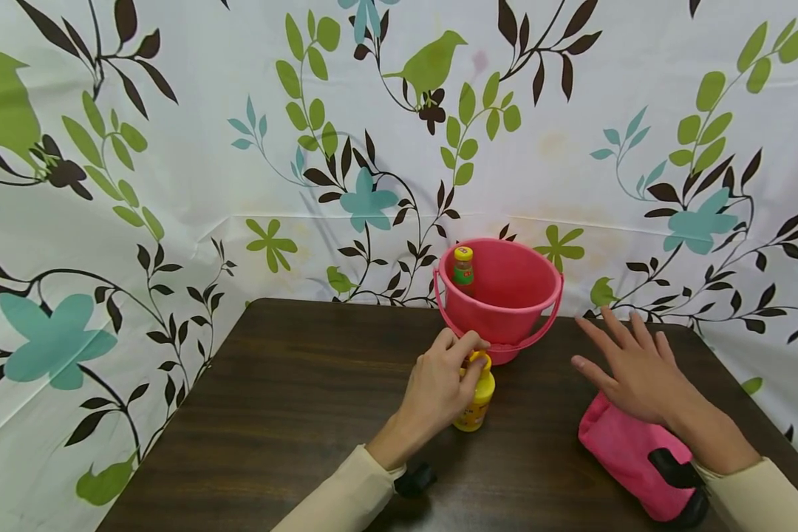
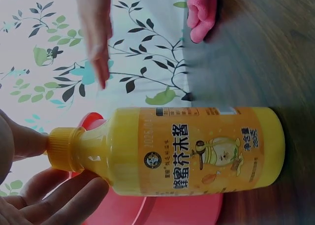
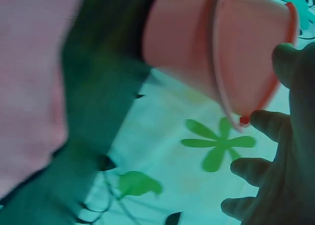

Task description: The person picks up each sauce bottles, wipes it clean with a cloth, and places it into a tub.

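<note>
My left hand pinches a yellow squeeze bottle of honey mustard sauce by its cap and neck. In the left wrist view, thumb and fingers lie around the yellow cap, and the label faces the camera. The bottle is upright, its base close to the tabletop, just in front of a pink bucket. My right hand is spread with straight fingers and holds nothing. It hovers over a bright pink cloth item with black parts, right of the bucket.
Inside the bucket, against its left wall, stands a small jar with a yellow cap and green label. The bucket's handle hangs down in front. A dark wooden table meets a patterned cloth backdrop behind it.
</note>
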Available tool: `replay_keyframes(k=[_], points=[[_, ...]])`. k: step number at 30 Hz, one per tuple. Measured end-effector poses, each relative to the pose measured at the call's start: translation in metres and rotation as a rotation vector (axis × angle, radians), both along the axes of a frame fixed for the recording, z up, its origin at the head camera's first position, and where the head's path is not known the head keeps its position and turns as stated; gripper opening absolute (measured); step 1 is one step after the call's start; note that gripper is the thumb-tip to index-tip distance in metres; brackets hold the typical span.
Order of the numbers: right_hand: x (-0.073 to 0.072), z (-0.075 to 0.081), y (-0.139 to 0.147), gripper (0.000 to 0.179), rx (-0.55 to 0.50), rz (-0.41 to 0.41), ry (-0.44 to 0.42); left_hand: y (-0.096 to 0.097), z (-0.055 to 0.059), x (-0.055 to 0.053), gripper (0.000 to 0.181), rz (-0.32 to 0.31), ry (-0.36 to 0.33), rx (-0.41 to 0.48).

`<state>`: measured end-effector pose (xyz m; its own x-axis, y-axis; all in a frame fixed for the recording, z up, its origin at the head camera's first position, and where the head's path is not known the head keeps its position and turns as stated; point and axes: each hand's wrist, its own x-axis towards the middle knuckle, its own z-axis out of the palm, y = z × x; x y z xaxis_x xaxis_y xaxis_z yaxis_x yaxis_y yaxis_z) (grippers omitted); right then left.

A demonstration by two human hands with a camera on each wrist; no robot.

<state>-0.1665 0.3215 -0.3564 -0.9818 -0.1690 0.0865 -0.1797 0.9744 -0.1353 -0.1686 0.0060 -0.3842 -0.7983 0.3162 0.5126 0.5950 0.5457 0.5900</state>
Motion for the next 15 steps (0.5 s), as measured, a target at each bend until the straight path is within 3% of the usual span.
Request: replay_keyframes(k=[4,7,11,15], points=[[-0.014,0.017,-0.014,0.080,-0.007,0.032,0.053,-0.003,0.001,0.001,0.017,0.003,0.012,-0.049],[-0.025,0.025,-0.024,0.078,-0.039,0.072,0.108,-0.007,0.002,0.001,0.023,0.002,0.060,-0.125],[-0.039,0.029,-0.034,0.075,-0.092,0.148,0.188,-0.012,0.002,0.003,0.037,-0.003,0.222,-0.265],[-0.052,0.027,-0.040,0.070,-0.126,0.215,0.264,-0.015,0.000,0.005,0.048,0.035,0.402,-0.420]])
